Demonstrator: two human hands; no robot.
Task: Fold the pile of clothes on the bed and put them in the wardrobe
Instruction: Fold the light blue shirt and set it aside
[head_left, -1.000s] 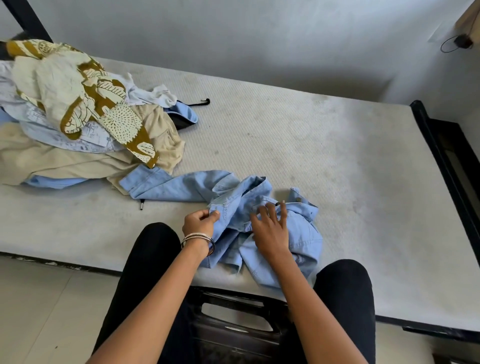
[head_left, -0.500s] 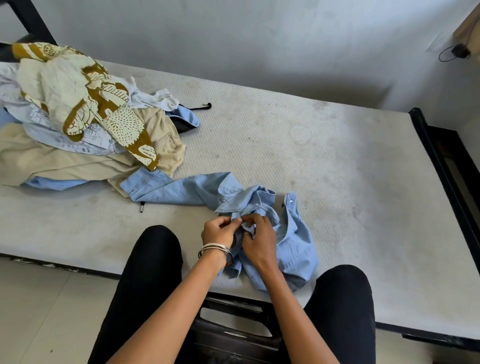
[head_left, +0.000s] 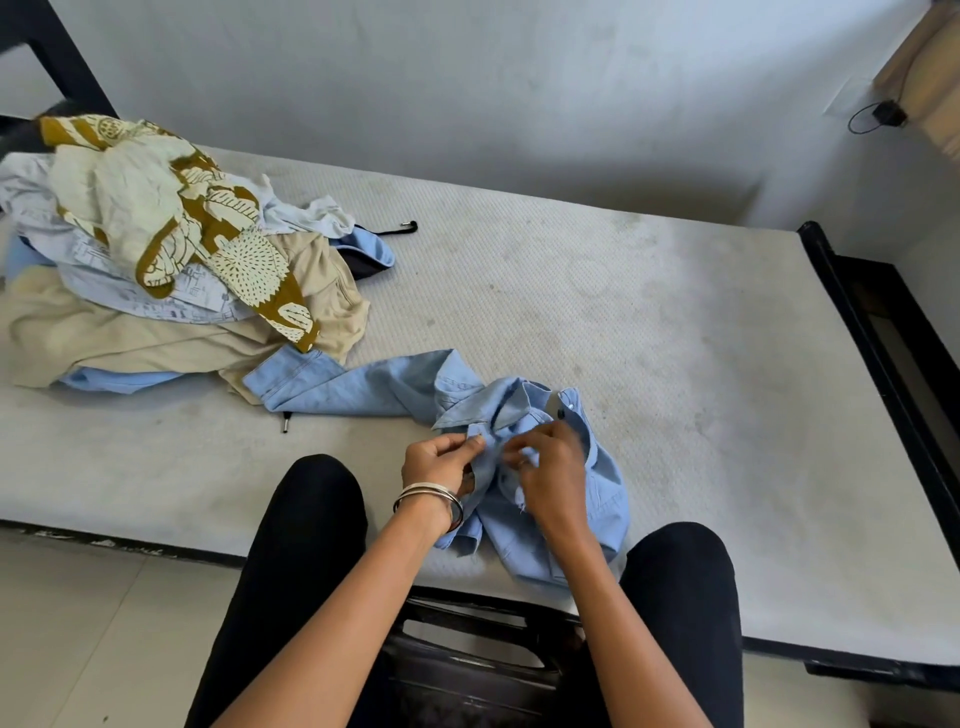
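Seated view over the near edge of a bare, white, dimple-textured mattress on a black-framed bed (head_left: 597, 291). A crumpled light-blue denim button-up shirt (head_left: 571, 499) lies at the near edge, between the person's knees, with one sleeve trailing left across the mattress towards the heap. The left hand (head_left: 441, 465) pinches a strip of the shirt's front edge just below the collar, its fingers (head_left: 470, 447) curled on the cloth. The right hand (head_left: 550, 467) meets it from the other side, fingers bent onto the same strip; whether a button sits between them cannot be told. A dark button shows on the placket just above the right hand.

The step in hand appears to be preparing this first shirt for folding, probably fastening or aligning the front near the collar. No folded garment is in view, so the task seems to be at its start.

The unsorted pile of clothes (head_left: 171, 280), topped by a cream-and-ochre leaf-print cloth, sits at the far left of the mattress, well apart from the hands. The wardrobe is not in view.

The next move would likely call for spreading the shirt flat on open mattress, drawing the trailing sleeve in, then folding.
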